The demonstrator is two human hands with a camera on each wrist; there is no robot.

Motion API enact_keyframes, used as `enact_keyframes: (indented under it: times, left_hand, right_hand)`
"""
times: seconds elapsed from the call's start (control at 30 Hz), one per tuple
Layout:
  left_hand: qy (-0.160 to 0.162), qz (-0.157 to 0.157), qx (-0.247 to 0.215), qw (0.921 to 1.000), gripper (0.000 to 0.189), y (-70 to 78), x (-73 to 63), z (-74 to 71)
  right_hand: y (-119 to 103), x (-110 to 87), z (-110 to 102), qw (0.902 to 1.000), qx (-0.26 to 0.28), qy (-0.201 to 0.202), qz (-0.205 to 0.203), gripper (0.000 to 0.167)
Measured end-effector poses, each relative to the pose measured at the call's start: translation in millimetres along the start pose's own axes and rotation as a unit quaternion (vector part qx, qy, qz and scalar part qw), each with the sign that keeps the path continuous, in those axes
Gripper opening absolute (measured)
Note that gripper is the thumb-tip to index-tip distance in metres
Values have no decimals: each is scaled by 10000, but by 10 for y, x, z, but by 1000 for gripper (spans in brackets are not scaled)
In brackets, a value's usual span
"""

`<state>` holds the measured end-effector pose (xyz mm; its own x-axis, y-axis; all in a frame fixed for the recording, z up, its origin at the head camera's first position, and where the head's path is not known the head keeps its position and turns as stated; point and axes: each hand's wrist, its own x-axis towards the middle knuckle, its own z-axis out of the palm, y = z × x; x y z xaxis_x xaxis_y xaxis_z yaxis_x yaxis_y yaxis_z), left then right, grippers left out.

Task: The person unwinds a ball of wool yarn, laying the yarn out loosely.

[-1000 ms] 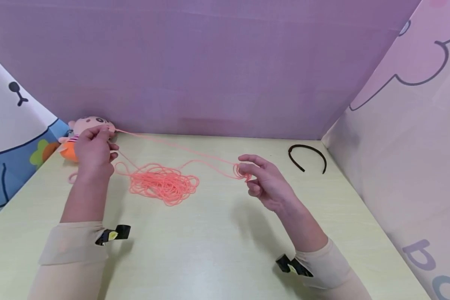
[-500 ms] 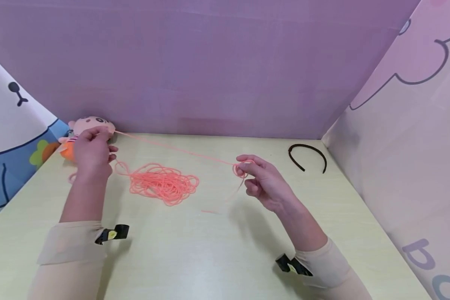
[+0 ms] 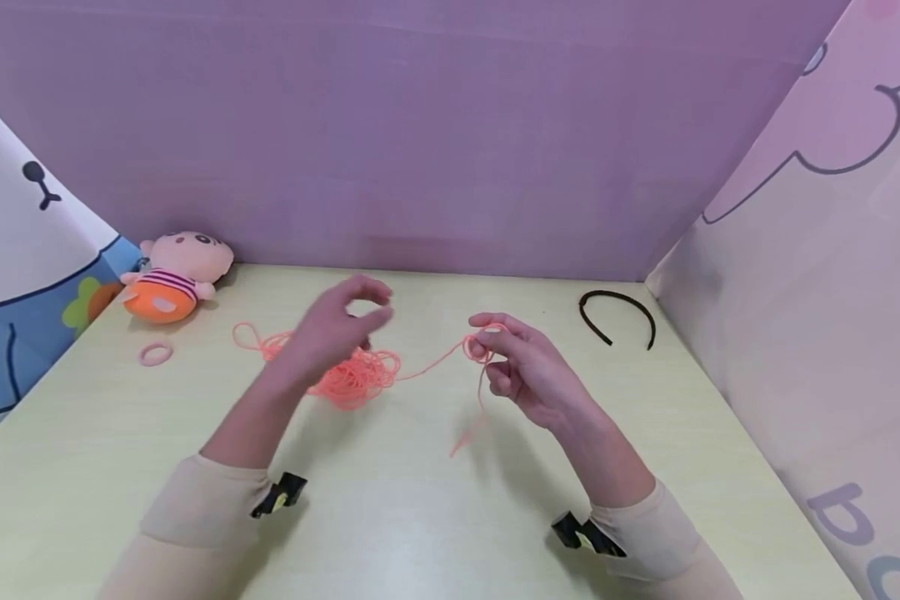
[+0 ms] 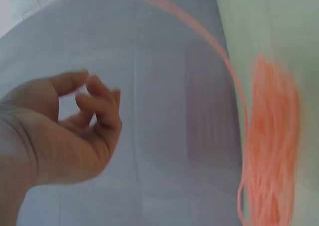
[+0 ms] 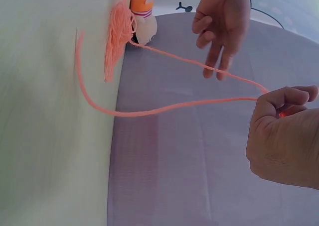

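Observation:
A tangled pile of coral-pink string (image 3: pixel 354 385) lies on the table, partly hidden behind my left hand (image 3: pixel 333 329). That hand hovers above it, fingers loosely bent, thumb apart from the index finger, with nothing seen between them. To the right, my right hand (image 3: pixel 532 367) pinches a small coil of the same string (image 3: pixel 471 347) between thumb and index finger. One strand runs from the coil back to the pile; a loose end hangs down toward the table. In the right wrist view, both strands leave the right hand (image 5: pixel 284 131).
A plush toy (image 3: pixel 176 279) in orange and stripes leans at the back left corner. In front of it lies a pink ring (image 3: pixel 155 354). A dark headband-like arc (image 3: pixel 630 300) sits at the back right. Fabric walls (image 3: pixel 450 150) enclose the table (image 3: pixel 405 517).
My left hand has let go of the stretched string and come rightward from the plush toy to above the pile. The string's end now dangles below my right hand, which keeps its place.

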<state>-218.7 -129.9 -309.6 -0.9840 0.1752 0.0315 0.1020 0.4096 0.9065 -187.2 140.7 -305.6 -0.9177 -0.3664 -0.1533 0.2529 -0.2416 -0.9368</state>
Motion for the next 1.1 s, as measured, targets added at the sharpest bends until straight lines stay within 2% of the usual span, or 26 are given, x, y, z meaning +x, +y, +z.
enact_keyframes:
  times: [0.1,0.2,0.3,0.37,0.53,0.73,1.1]
  left_hand:
    - [-737,216,-207,9968,29,62,-43,206]
    - [-1335,264,-426,9898,30,97,-88,353]
    - [-1711,250,-606,9831,30,120,-125,444]
    - [-1802,246,-679,9810,24,131,-146,475]
    - [-1601,243,-763,9839,13,134,-154,455]
    - [-1213,105,-784,9895,16,152,-147,324]
    - [-668,-72,-875,9939,17,127,-85,61]
  right_hand:
    - [4,2,3,10000,-32,16,27,30]
    - [8,3,2,10000,-60,20,51,29]
    - [11,5,-2,10000,-63,0,46,29]
    - [13,8,-3,10000,-72,-9,37,28]
    - [11,9,3,9999,-102,-4,11,30]
    - [10,7,4,9999,-108,11,-18,31]
    - [1,3,-3,9999,-24,139,16,33]
